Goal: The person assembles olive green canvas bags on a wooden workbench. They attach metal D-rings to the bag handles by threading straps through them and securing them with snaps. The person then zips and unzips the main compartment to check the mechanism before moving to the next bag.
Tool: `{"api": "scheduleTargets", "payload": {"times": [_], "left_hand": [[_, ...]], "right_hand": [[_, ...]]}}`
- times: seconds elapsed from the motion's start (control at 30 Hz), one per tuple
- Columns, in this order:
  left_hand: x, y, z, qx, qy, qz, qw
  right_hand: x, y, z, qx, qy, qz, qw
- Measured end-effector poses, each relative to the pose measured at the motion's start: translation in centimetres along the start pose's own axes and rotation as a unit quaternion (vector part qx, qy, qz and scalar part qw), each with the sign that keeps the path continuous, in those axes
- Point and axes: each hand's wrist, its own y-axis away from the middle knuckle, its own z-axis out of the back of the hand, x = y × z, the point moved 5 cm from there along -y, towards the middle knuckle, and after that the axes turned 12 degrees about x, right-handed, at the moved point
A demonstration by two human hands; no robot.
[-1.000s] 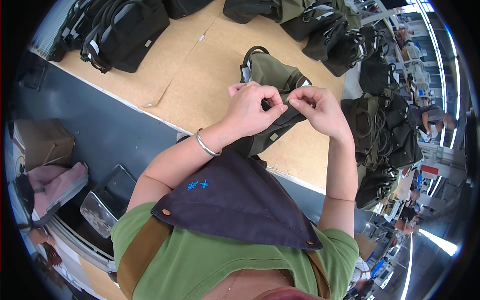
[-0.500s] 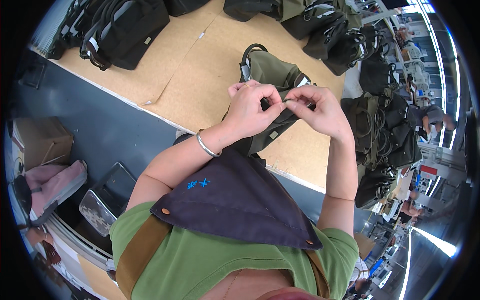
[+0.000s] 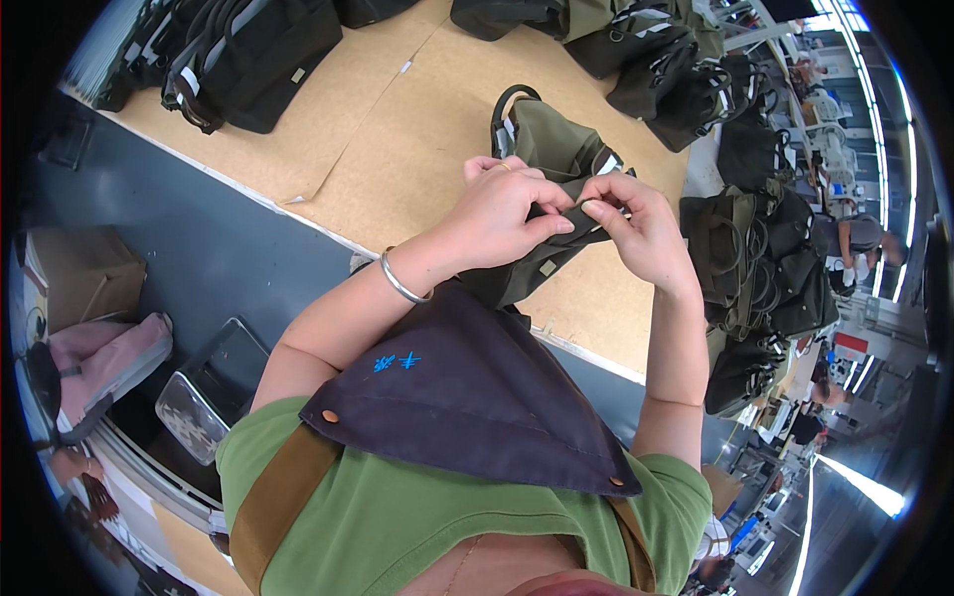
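An olive and black fabric bag (image 3: 552, 139) lies on the table edge in front of me, its dark handle looping up on the far side. My left hand (image 3: 512, 214) is closed on the bag's dark fabric, thumb and fingers pinched together. Just to the right, my right hand (image 3: 636, 226) pinches the edge of the same bag between thumb and forefinger. The two sets of fingertips are a small distance apart. Below them a small pale label (image 3: 548, 268) shows on the black side. My fingers hide the exact piece of edge being held.
The tan tabletop (image 3: 397, 129) carries dark bags (image 3: 258, 74) at the far left and more bags (image 3: 646, 70) at the far right. Another pile of bags (image 3: 760, 258) stands to the right. A metal-framed stool (image 3: 214, 387) and a cardboard box (image 3: 84, 278) are on the left.
My fingertips, almost touching before, are now slightly apart. Both hands have shifted a little to the right, and more of the bag's edge shows between them.
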Motion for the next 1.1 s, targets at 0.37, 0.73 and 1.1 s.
{"api": "scheduleTargets", "payload": {"times": [0.37, 0.73, 1.1], "left_hand": [[-0.1, 0.4, -0.1, 0.008, 0.006, 0.011, 1.0], [0.1, -0.2, -0.5, -0.025, 0.073, -0.005, 0.997], [0.3, -0.4, -1.0, -0.032, 0.078, -0.007, 0.996]], "right_hand": [[-0.6, 0.5, -0.7, -0.011, -0.053, -0.025, 0.998], [-0.9, 0.8, -0.6, -0.004, -0.097, -0.013, 0.995], [-1.5, 0.2, -0.5, 0.02, -0.132, -0.02, 0.991]]}}
